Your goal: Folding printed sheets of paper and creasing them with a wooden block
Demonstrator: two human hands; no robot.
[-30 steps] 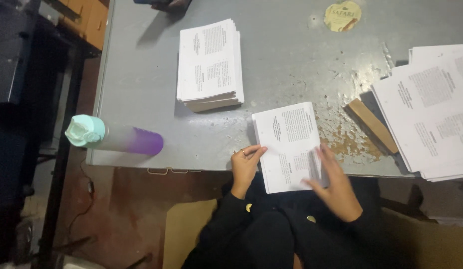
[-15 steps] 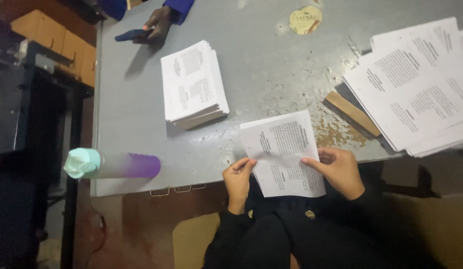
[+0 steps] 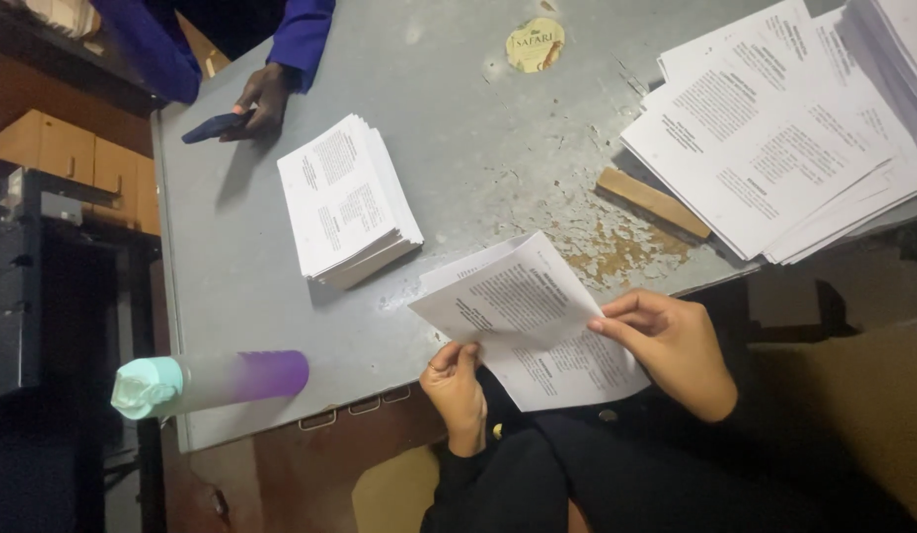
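Observation:
A white printed sheet of paper [image 3: 523, 306] hangs over the near edge of the grey table [image 3: 458, 128], its top part folded over. My left hand [image 3: 457, 392] pinches its lower left corner. My right hand [image 3: 671, 345] grips its right side at the fold. A neat stack of folded printed sheets [image 3: 345, 197] lies on the table to the upper left of my hands.
A large spread pile of unfolded printed sheets [image 3: 784, 128] covers the table's right end, a wooden block [image 3: 652, 201] beside it. A purple bottle with a mint cap [image 3: 207, 382] lies at the near left corner. Another person's hand [image 3: 261, 99] holds a dark phone at the far left.
The sheet's top part has been lifted and folded over. My right hand moved from the bottom of the sheet to its right side. The view has shifted, showing more of the other person.

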